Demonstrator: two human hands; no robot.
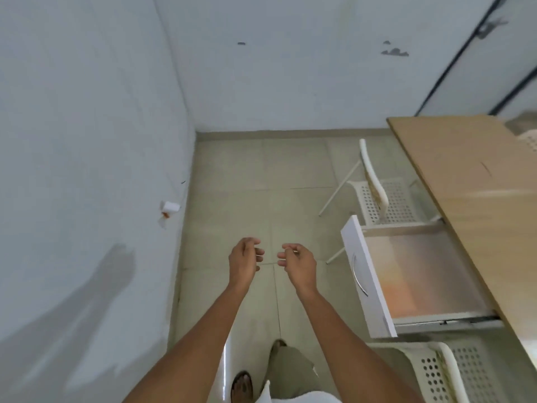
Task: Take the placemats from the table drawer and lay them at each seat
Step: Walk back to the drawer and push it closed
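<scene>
Left hand (243,261), right hand (296,261): fingers curled, empty; open drawer (421,269) well right, contents blurred.

Two white perforated chairs (386,199) (453,373) on tiled floor (247,175); white walls (87,112) meet at corner.

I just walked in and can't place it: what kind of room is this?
Probably a plain dining corner or small canteen room. A wooden table with an open drawer stands beside white perforated chairs, on a tiled floor between bare white walls.
</scene>
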